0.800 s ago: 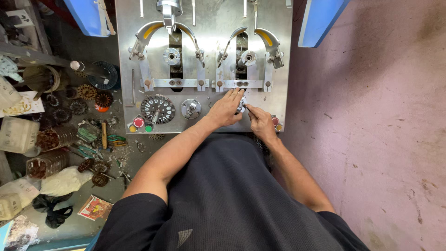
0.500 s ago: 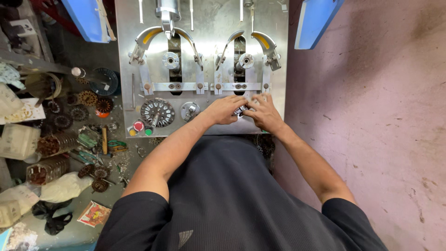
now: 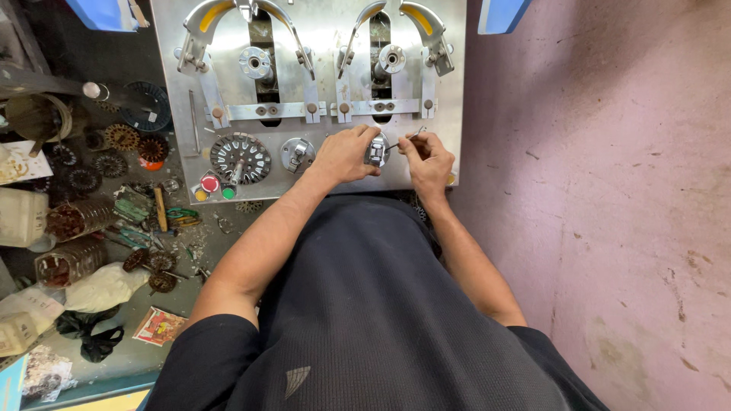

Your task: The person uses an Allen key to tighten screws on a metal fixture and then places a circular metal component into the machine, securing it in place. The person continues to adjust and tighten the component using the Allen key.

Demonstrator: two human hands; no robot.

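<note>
Fingers of the left hand (image 3: pixel 344 154) clasp a small silver metal fitting (image 3: pixel 376 150); just beside it, the right hand (image 3: pixel 428 158) pinches a thin wire (image 3: pixel 405 138) (probably).

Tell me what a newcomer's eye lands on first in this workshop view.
First, the big shiny steel machine panel at top centre, with two curved guards and a round slotted metal core at its lower left. Next, the left hand and right hand meeting at a small silver metal fitting on the panel's lower right. To the left, dark coil-wound cores and tools litter the grey bench.
</note>
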